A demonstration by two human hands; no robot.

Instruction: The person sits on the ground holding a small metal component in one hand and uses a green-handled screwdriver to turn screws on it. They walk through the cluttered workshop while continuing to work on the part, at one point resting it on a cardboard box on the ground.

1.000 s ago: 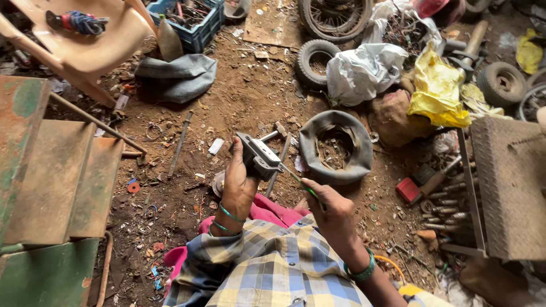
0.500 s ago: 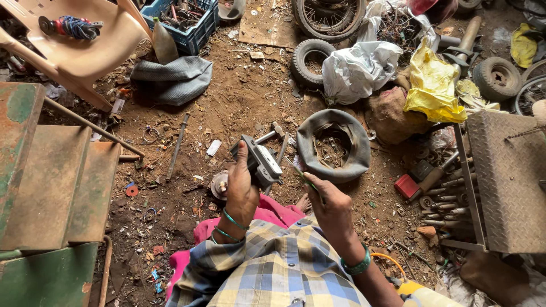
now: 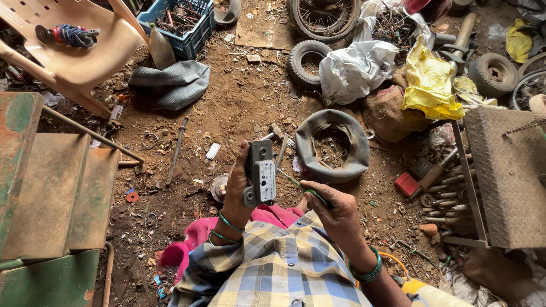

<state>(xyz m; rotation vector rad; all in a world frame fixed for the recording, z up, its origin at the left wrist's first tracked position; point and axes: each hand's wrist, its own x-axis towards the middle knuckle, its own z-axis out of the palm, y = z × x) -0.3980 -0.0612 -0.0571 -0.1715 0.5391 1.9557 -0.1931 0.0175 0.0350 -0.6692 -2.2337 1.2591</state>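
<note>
- The left hand is wrapped around a grey, box-shaped metal part with a round eye at its lower end, holding it upright above the person's lap.
- The right hand is closed around a thin green-handled tool, probably a screwdriver; its slim shaft points toward the right edge of the grey part, though whether the tip touches it cannot be told.
- Just beyond the right hand, a floppy grey rubber tyre ring lies on the dirt floor.
- Beyond the left hand, a folded grey cloth lies on the floor, well apart.
- Far to the left of the left hand stand rusty green metal steps.
- To the right of the right hand, a small red block sits among loose bolts.
</note>
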